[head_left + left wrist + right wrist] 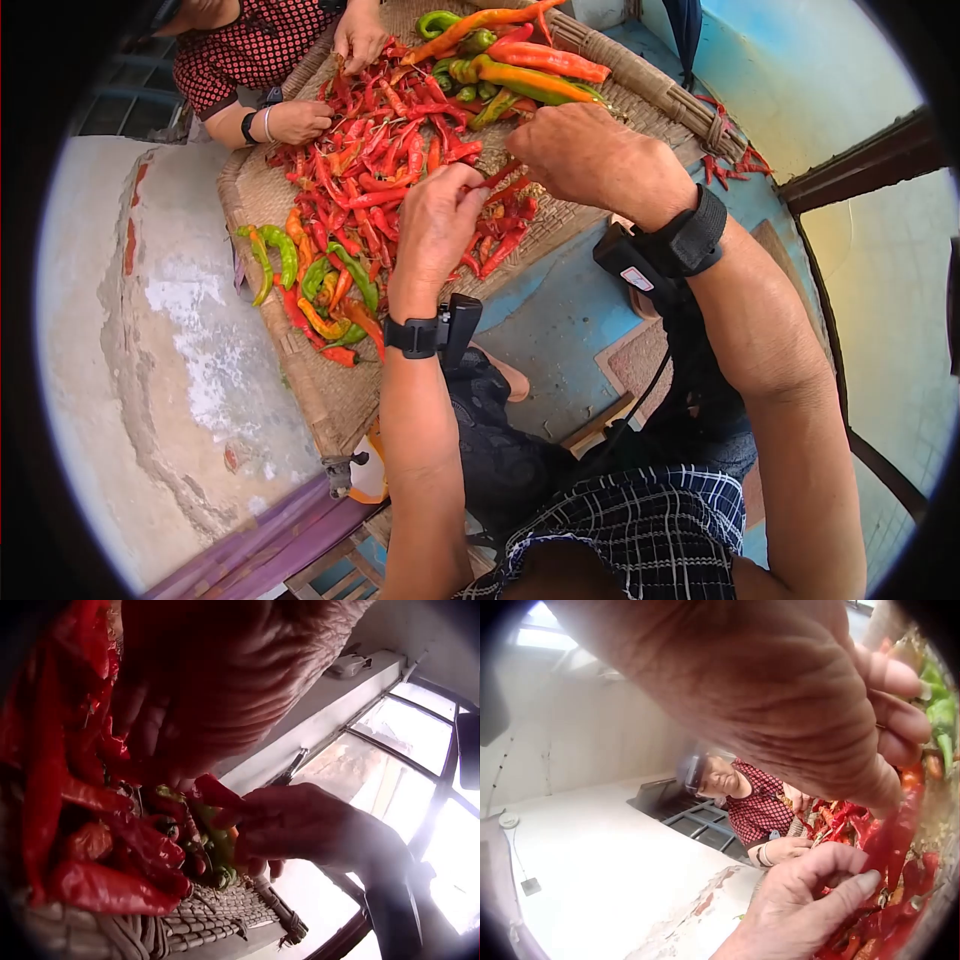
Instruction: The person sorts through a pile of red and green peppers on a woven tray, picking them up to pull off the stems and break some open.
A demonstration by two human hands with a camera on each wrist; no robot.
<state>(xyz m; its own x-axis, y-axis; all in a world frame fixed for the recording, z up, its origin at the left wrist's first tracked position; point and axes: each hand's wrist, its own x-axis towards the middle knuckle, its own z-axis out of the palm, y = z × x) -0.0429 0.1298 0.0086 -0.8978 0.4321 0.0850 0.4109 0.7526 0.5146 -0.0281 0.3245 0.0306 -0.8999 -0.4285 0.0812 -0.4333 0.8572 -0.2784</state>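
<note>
A red chili pepper stretches between the two hands above the heap. My left hand pinches its left end between thumb and fingers. At its other end, my right hand grips it with bent fingers, as the left wrist view also shows with the right hand on the red pepper. Beneath both hands lies a pile of red chili peppers on a woven tray. Larger green and orange peppers lie just beyond my right hand.
Another person in a dotted top works with both hands at the pile's far left side. Green and orange peppers lie at the near left. A few red peppers are off the tray at right. A worn wall flanks the left.
</note>
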